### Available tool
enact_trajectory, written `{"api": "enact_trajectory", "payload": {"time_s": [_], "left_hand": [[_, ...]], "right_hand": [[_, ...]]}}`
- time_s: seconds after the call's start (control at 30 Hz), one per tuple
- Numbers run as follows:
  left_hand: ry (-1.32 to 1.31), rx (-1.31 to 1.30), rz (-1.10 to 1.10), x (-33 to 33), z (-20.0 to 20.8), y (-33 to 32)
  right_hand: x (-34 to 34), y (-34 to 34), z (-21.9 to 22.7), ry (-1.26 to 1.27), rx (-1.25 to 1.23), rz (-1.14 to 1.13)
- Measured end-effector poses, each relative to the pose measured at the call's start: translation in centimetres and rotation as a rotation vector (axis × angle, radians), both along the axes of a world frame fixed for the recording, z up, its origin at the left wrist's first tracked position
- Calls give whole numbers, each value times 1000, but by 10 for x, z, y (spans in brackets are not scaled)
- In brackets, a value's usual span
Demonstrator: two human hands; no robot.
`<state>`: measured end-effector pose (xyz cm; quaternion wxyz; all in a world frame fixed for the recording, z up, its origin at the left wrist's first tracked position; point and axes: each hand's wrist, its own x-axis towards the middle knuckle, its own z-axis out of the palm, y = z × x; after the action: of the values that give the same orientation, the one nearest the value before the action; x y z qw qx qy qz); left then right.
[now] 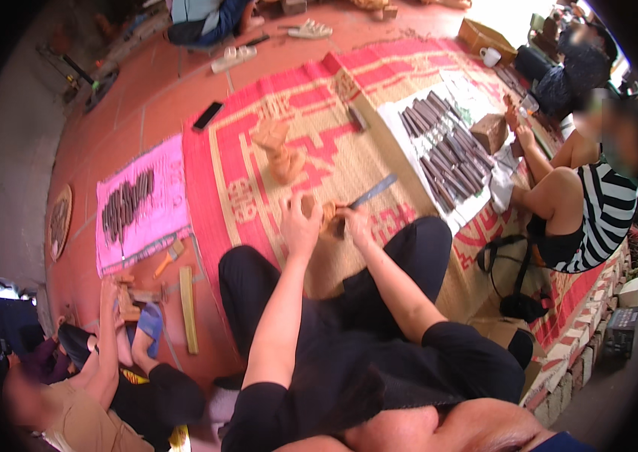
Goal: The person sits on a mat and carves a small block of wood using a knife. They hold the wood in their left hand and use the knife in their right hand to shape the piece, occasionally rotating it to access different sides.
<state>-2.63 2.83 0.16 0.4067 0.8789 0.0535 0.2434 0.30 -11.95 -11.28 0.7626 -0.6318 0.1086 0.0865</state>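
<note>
My left hand (300, 226) is closed around a small brown wooden carving (328, 216), held above the mat between my knees. Closed on a long, flat grey tool (374, 191), my right hand (358, 224) sits right against the carving. The tool's bar slants up and to the right; its exact kind is unclear, and my fingers cover its other end. Just beyond my hands, a larger carved wooden figure (286, 160) stands on the red and straw-coloured woven mat (217, 177).
Several dark-handled tools (454, 154) lie on a white sheet at the right, beside a wooden block (489, 132) and a seated person (567, 196). A pink cloth (169, 181) with thin tools lies left, near a phone (208, 116). Another person (85, 399) works at lower left.
</note>
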Motion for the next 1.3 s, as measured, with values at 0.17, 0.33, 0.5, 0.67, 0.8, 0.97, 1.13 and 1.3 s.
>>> {"api": "enact_trajectory", "payload": {"time_s": [0.17, 0.33, 0.5, 0.67, 0.8, 0.97, 1.13, 1.3], "left_hand": [[120, -27, 29, 0, -4, 2], [112, -48, 32, 7, 0, 3], [74, -14, 24, 5, 2, -7], [99, -28, 34, 5, -3, 3], [111, -25, 30, 6, -2, 0], [88, 9, 36, 5, -1, 2], [125, -30, 41, 6, -3, 2], [73, -62, 12, -1, -10, 5]], "right_hand": [[-2, 5, 4, -31, 156, -71], [-2, 12, 13, -33, 96, 57], [2, -9, -14, -41, 182, -119], [-5, 11, 12, -37, 181, -19], [-7, 11, 6, -64, 141, -46], [-3, 2, 12, 33, 210, -26], [-12, 15, 19, -149, 80, -10], [-8, -1, 0, -129, 54, 13]]}}
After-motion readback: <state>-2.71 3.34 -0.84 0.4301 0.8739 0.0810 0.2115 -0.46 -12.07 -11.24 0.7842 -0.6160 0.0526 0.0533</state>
